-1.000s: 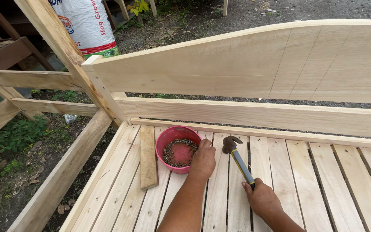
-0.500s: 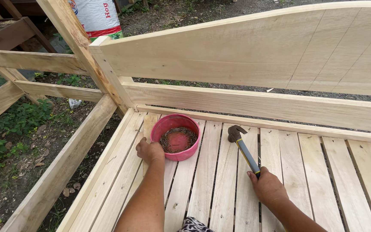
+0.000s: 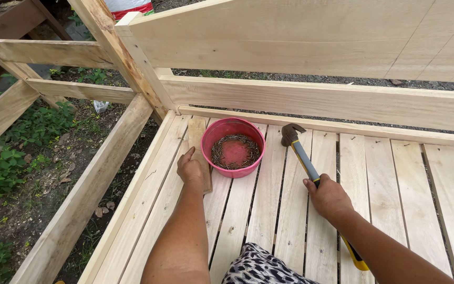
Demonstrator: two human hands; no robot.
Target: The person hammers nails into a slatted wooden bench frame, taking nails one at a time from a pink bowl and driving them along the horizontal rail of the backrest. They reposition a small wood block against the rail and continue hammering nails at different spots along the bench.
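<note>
A big frame of pale wood (image 3: pixel 311 100) is seen, with a tall back board and a long rail under it. The lower part is filled by a floor of slats (image 3: pixel 374 189), which are laid side by side with narrow gaps between them. On the left, outside the frame, ground with green plants (image 3: pixel 22 152) is visible, and a slanted post (image 3: pixel 116 52) is joined at the corner.

A round pink bowl (image 3: pixel 233 147) is placed on the slats near the rail, and thin dark nails are lying in a ring inside it. Just beside the bowl, on its left, a short loose piece of wood (image 3: pixel 199 150) is lying along the slats.

A hammer (image 3: pixel 300 152) with a grey and yellow handle is held by the right hand (image 3: pixel 329 199); the fingers are closed around the handle, and the dark head is resting on the slats to the right of the bowl. The left hand (image 3: pixel 191 169) is laid on the short piece of wood, with the fingers loosely bent. Whether the piece is gripped cannot be told.
</note>
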